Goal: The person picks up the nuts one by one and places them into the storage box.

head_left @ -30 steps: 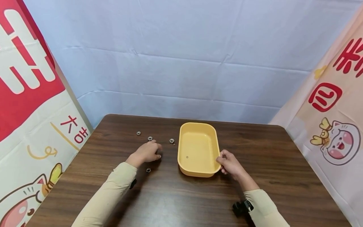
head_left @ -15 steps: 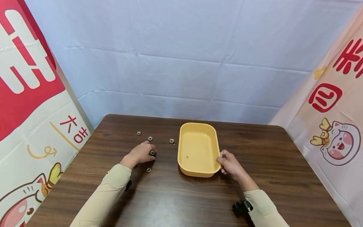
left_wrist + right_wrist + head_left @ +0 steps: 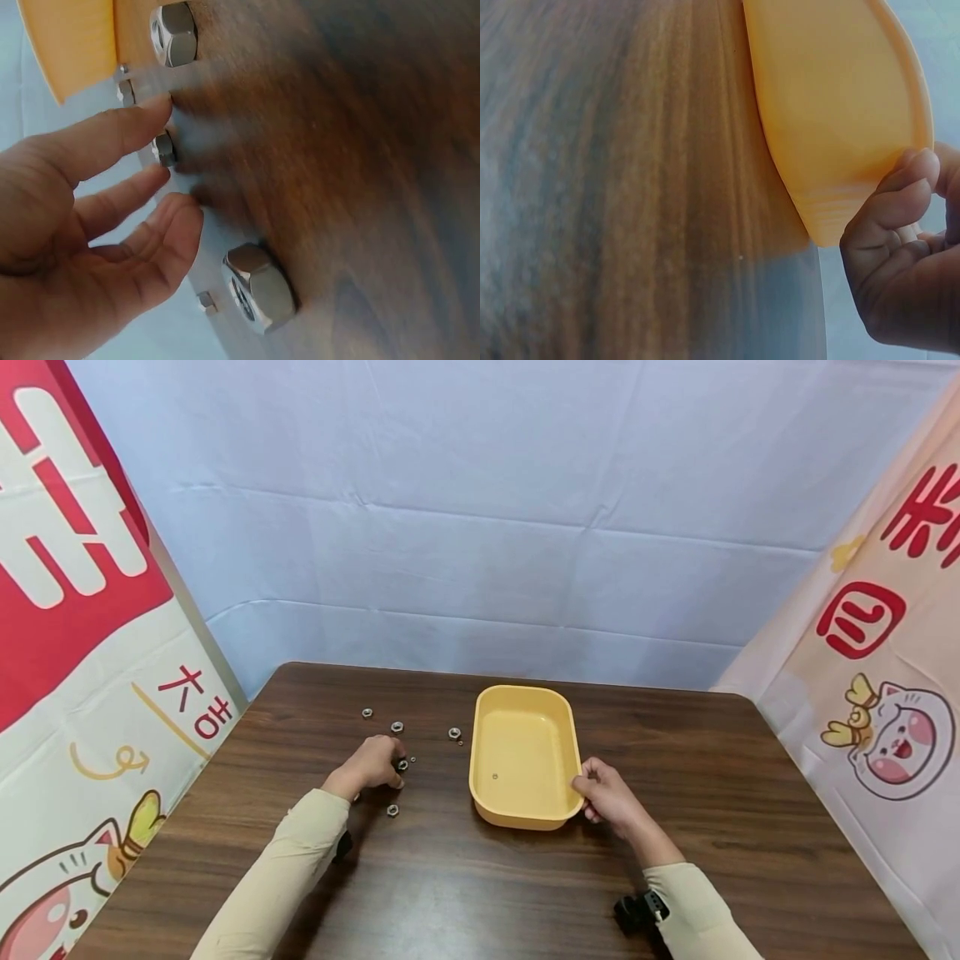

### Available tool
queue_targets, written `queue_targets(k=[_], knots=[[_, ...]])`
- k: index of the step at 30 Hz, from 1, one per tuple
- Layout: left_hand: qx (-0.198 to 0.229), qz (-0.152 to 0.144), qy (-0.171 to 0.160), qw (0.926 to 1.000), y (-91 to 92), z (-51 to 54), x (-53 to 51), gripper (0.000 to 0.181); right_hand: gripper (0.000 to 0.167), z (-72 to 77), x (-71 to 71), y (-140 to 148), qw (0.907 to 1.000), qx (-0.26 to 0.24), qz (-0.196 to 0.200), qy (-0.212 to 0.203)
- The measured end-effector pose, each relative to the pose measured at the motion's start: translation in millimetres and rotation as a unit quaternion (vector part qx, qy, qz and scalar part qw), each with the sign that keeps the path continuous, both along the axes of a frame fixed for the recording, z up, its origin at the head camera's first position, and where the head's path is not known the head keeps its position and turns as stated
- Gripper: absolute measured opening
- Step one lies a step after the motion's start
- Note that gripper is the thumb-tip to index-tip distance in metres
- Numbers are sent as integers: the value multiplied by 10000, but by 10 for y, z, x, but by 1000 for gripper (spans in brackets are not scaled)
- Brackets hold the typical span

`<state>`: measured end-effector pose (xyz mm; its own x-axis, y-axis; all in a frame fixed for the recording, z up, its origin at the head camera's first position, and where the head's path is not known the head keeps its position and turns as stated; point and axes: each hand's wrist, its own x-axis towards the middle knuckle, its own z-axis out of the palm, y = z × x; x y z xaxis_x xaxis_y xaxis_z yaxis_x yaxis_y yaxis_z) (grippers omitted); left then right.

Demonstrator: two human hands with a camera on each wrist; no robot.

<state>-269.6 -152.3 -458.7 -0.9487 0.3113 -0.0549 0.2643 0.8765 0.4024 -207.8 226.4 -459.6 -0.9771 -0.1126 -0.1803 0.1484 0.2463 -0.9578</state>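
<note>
My left hand (image 3: 372,763) is low over the left part of the table. In the left wrist view its thumb and fingers stand apart, with a steel hex nut (image 3: 163,150) visible in the gap and no clear contact. Two larger-looking nuts show nearby there: one nut (image 3: 174,34) beyond the thumb, another nut (image 3: 259,288) beyond the fingers. My right hand (image 3: 611,793) pinches the near right corner rim of a yellow plastic bin (image 3: 525,752). Inside the bin lies one tiny nut (image 3: 495,776).
Several other nuts lie loose on the brown wooden table (image 3: 480,893): a nut (image 3: 454,733) left of the bin, a nut (image 3: 397,727) and a nut (image 3: 367,713) farther back, and a nut (image 3: 393,811) nearer me. Printed cloths hang around the table.
My left hand has moved left and slightly back toward the body, uncovering a nut and a tiny one beside its fingers. The right hand and the bin stay in place.
</note>
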Motion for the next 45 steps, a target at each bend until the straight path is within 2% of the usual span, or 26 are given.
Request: queue_targets(k=[5,8,11,13,15,18,22,23,26,31,40,45], knots=[[361,701,-260,9965,13,-10,-13,41,12,19,10,-1,10000,-54,37,-58],[533,990,-359,9930,21,-11,-15,39,12,89,45,-22,9999,-55,112,-21],[965,1332,-822,9830,19,0,-24,36,11,197,105,-61,9998,3,198,20],[1358,1554,-1232,9707,4,8,-38,35,10,257,139,-86,9997,42,231,21],[1746,1761,-1612,9553,-15,19,-51,34,10,272,148,-92,9997,40,239,-13],[2374,1808,-1996,9334,-57,11,-70,34,11,216,122,-68,9997,-36,219,-40],[3186,1987,-2437,8942,-85,-21,-84,34,12,73,47,-10,9998,-91,145,-51],[3285,2113,-2509,8857,-81,-28,-88,35,12,38,29,2,9999,-85,112,-60],[3455,2243,-2563,8744,-79,-46,-100,33,13,-4,11,14,10000,-57,71,15],[3399,2383,-2494,8749,-52,-64,-112,31,12,-14,20,10,9999,-74,38,75],[2870,2595,-2206,8953,13,-73,-107,29,12,-4,25,0,9999,-93,32,82],[2831,2573,-2165,8982,18,-56,-84,27,13,19,30,-3,9999,-67,36,86]])
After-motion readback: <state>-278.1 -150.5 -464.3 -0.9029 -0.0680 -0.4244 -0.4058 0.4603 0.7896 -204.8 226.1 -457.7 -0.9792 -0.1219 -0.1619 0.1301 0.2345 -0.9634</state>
